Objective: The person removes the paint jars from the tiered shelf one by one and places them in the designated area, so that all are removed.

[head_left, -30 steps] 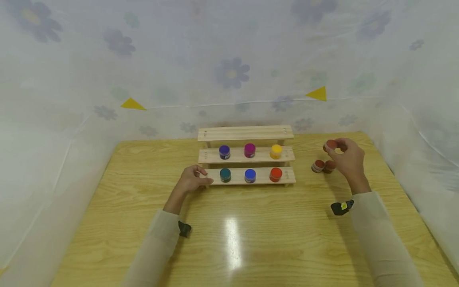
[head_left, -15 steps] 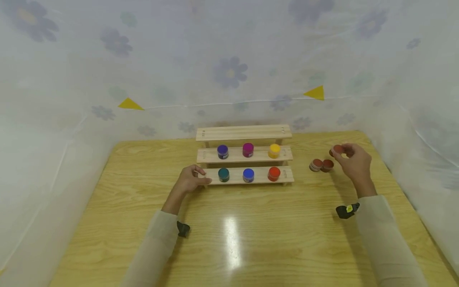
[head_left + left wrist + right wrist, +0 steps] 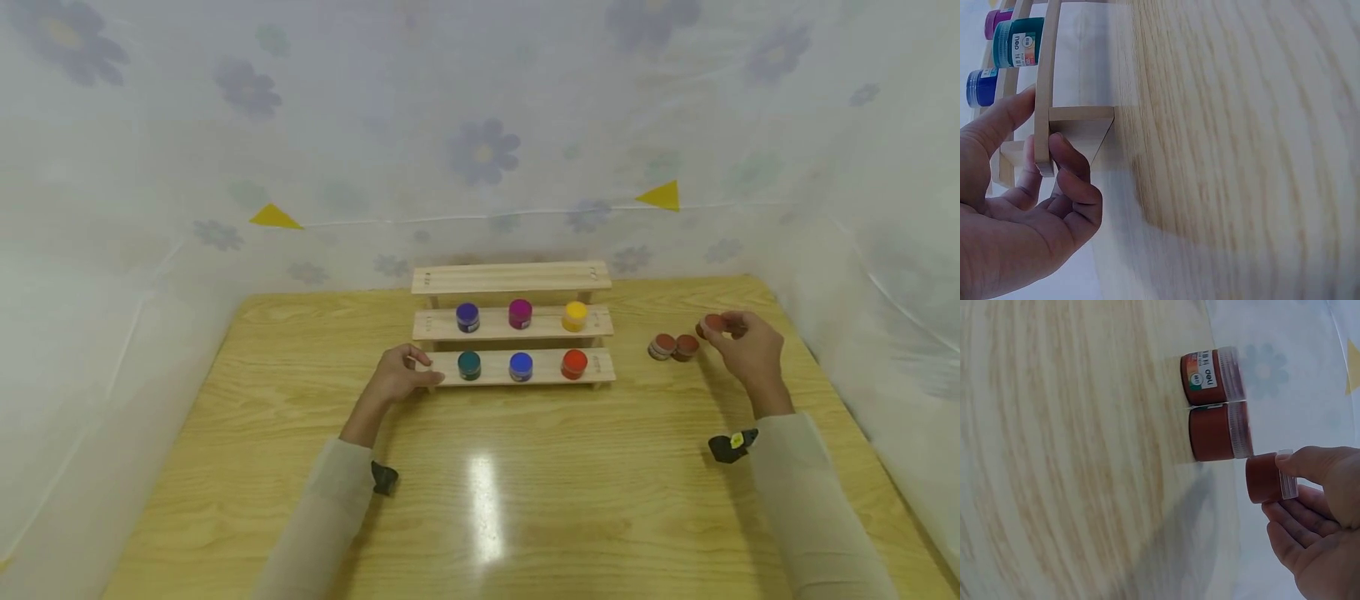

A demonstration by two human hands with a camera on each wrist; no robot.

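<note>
At the front left end of the three-tier wooden rack (image 3: 510, 277), my left hand (image 3: 399, 375) grips the lowest board, thumb on top and fingers curled beneath. The left wrist view shows the teal paint jar (image 3: 1019, 42) close to that thumb. My right hand (image 3: 756, 348) pinches a brown paint jar (image 3: 1262, 480) by its clear lid, between thumb and fingers. Just left of it, two more brown jars, one (image 3: 662, 347) and another (image 3: 686, 348), stand side by side on the table, touching.
The middle tier bears dark purple (image 3: 467, 317), magenta (image 3: 520, 314) and yellow (image 3: 574, 316) jars. On the lowest tier are the teal, blue (image 3: 521, 367) and red (image 3: 574, 363) ones. Bare wood table (image 3: 570, 483) lies in front, and a flowered sheet (image 3: 360, 150) hangs behind.
My right hand has moved right and a little toward me with the brown jar, away from the other two. The left hand keeps its place on the rack.
</note>
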